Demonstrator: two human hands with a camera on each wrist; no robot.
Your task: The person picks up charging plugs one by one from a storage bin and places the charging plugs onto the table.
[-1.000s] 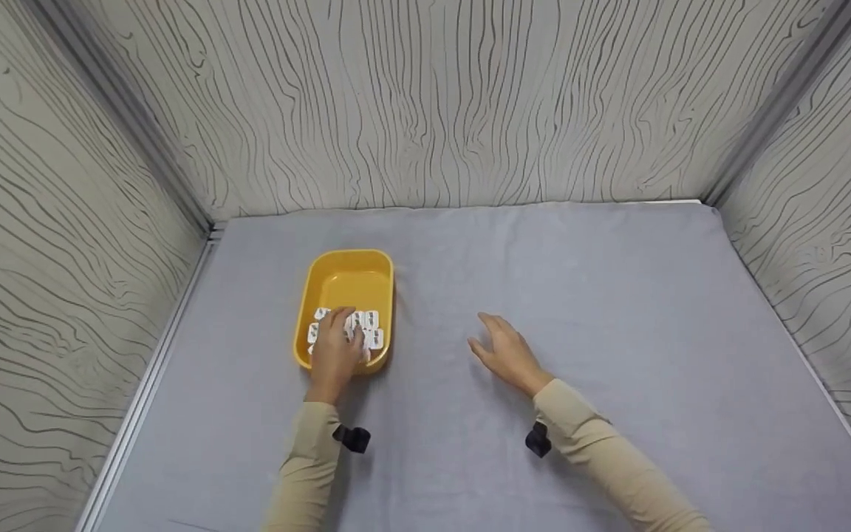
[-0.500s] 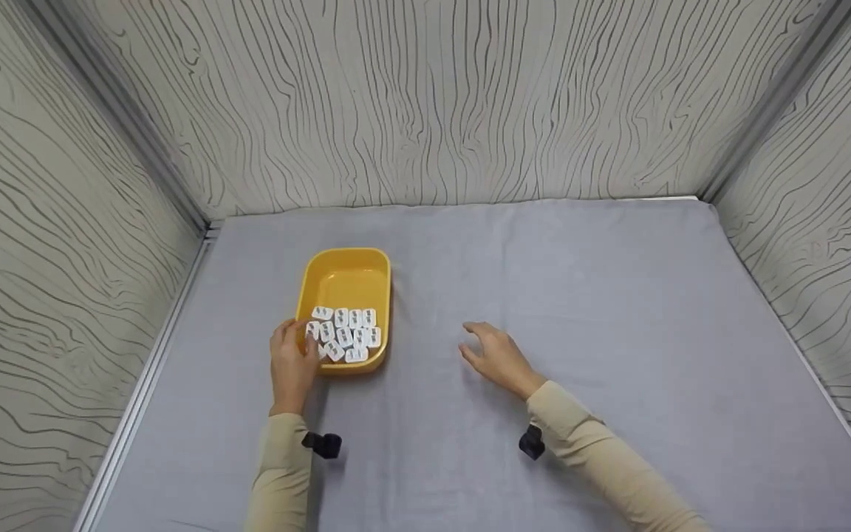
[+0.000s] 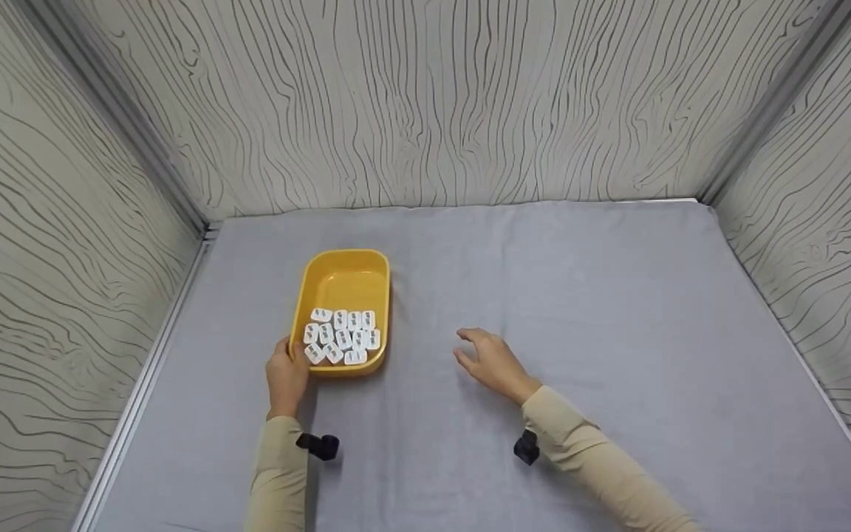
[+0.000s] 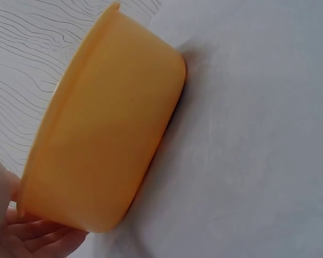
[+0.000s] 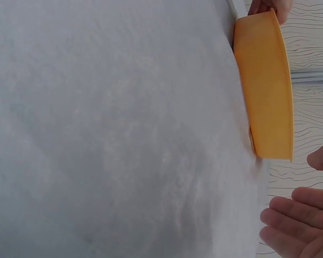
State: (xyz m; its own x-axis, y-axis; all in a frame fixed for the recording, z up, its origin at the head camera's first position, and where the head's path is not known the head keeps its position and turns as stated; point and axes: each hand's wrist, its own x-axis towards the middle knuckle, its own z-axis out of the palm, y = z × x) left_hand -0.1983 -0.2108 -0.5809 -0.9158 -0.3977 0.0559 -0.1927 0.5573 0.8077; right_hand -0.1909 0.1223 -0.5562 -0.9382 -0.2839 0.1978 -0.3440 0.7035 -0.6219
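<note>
Holding the yellow tub [image 3: 351, 287] by its near left corner, the left hand [image 3: 287, 375] has its thumb up by the rim. The left wrist view shows the other fingers tucked against the outside of the tub, below the rim, where the head view hides them. The tub is on the left part of the grey cloth [image 3: 425, 443].

Only the head view looks down inside. There, a bunch of white tiles [image 3: 343, 339] with dark marks lies at the near end, some touching and some a bit crooked. The two wrist views see just the tub's smooth outside.

The right hand [image 3: 496, 362] is to the right of the tub, well apart from it. Its thumb and fingers are wide apart and gently bent. The right wrist view shows its fingers lined up side by side, and part of the left hand past the tub's far end.

Tan sleeves [image 3: 610, 462] cover both arms, and a pale wall [image 3: 425, 103] with wavy lines stands behind the cloth.
</note>
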